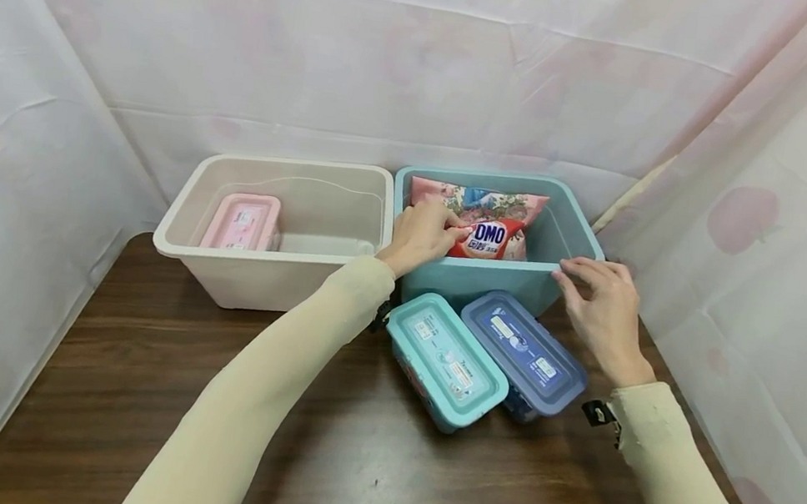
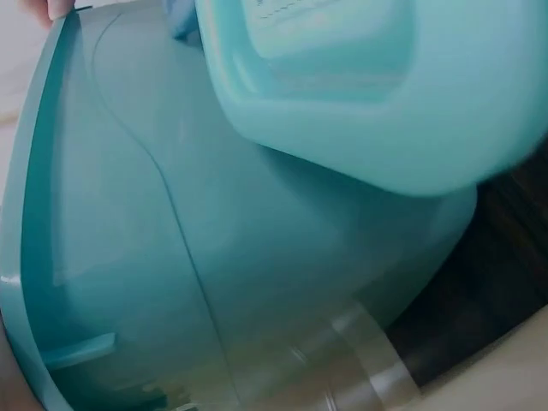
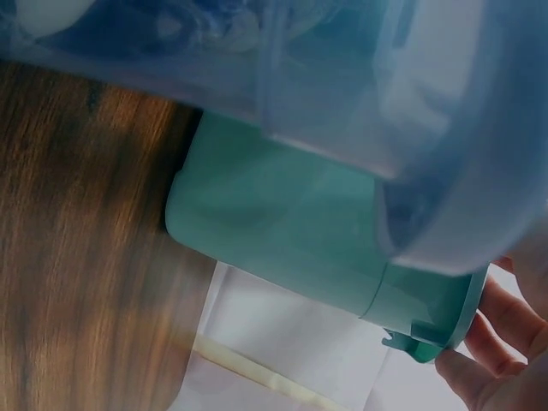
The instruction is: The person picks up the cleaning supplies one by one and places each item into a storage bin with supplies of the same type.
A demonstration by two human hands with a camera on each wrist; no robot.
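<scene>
A light blue bin (image 1: 499,275) stands at the back right. Inside it lie a floral pink bag (image 1: 481,200) and a red OMO detergent bag (image 1: 490,237). My left hand (image 1: 421,233) reaches over the front rim and pinches the left edge of the red bag between thumb and fingers. At the bin's front right corner, my right hand (image 1: 604,310) grips the rim, the thumb low on the outside. In the right wrist view its fingers (image 3: 507,317) show at that rim. The left wrist view shows the bin's outer wall (image 2: 145,223), with the left hand itself out of sight.
A beige bin (image 1: 272,274) stands to the left, holding a pink lidded box (image 1: 244,220). In front of the blue bin, a turquoise lidded box (image 1: 447,358) and a navy lidded box (image 1: 523,351) lie side by side on the brown table (image 1: 362,465). Pale curtains (image 1: 365,71) surround the table.
</scene>
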